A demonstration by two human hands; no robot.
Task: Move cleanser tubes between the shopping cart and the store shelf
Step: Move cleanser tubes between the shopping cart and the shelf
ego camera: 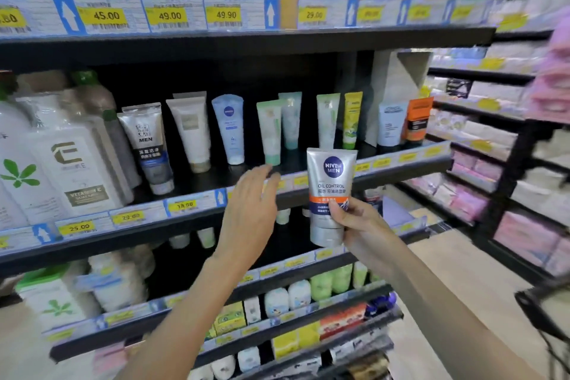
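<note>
My right hand (357, 222) grips a silver Nivea Men cleanser tube (331, 182) by its lower part, cap down, held upright just in front of the middle shelf (401, 176). My left hand (251, 203) is raised beside it with fingers spread and holds nothing; its fingertips reach the shelf's front edge below a green-white tube (271, 133). Several other cleanser tubes stand on that shelf, among them a blue Nivea tube (231, 129), a white tube (192, 133) and a grey men's tube (151, 148). A dark cart edge (543, 302) shows at the right.
Large white bottles (61, 163) fill the shelf's left end. Price tags (169, 15) line every shelf edge. Boxes stand on the top shelf, small bottles and boxes on the lower shelves. A second rack with pink packs (524, 237) stands to the right across a pale floor aisle.
</note>
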